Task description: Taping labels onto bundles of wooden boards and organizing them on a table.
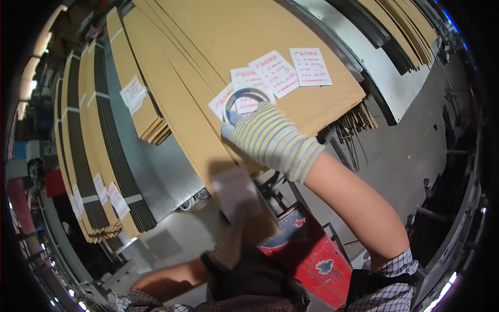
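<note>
My right hand [275,135], in a striped knit glove, is closed round a roll of tape [228,106] above a broad stack of brown cardboard sheets [202,36]. Under and beyond the roll, several white printed cards [313,67] with red print lie on the top sheet, some overlapping. My left hand [228,250], gloved and smeared by motion, is lower down near my body. Just above its fingers is another white printed card [236,190], equally blurred, which it appears to hold. A blurred brown piece [262,229] shows beside this card; I cannot make out its shape.
On the left stand strapped bundles of cardboard and dark strips [117,156] with white labels on their ends. A shorter labelled bundle [150,125] rests on a metal surface [161,166]. Below the stack is a worn red box [317,260]. More sheets lie on a metal bench [387,88] at right.
</note>
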`<state>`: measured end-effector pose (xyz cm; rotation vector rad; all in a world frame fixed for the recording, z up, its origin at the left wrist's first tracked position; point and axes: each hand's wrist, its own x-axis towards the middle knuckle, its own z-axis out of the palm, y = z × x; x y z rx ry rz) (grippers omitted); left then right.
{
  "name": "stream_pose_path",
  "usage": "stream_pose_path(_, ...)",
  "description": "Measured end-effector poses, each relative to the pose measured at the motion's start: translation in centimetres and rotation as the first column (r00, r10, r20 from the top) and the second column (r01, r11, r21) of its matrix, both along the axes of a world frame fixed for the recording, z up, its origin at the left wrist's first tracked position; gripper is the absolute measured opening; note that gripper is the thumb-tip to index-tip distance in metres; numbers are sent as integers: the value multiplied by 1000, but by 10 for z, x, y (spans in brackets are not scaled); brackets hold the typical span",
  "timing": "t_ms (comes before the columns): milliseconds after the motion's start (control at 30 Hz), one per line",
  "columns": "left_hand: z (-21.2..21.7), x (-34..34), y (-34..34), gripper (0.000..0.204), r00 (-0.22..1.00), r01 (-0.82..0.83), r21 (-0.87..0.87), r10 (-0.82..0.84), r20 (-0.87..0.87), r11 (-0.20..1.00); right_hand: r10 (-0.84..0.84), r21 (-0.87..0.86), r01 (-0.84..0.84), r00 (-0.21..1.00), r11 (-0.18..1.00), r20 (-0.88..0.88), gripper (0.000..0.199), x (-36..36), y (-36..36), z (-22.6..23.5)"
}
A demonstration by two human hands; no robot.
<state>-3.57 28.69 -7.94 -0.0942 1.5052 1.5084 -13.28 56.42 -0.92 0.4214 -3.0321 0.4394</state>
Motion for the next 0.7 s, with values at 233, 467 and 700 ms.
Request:
stream_pose_path(233, 58, 55, 13, 55, 856, -418, -57, 414, 310, 907, 48, -216, -23, 993, 976, 111, 33, 86, -12, 69)
stream_pose_path(467, 120, 61, -58, 27, 986, -29, 168, 0, 169, 985, 319, 6, -353, 851, 935, 418, 43, 190, -108, 130)
stream_pose_path(700, 44, 14, -98, 9, 987, -135, -141, 120, -106, 981, -39, -186, 120, 920, 975, 390, 40, 160, -6, 52)
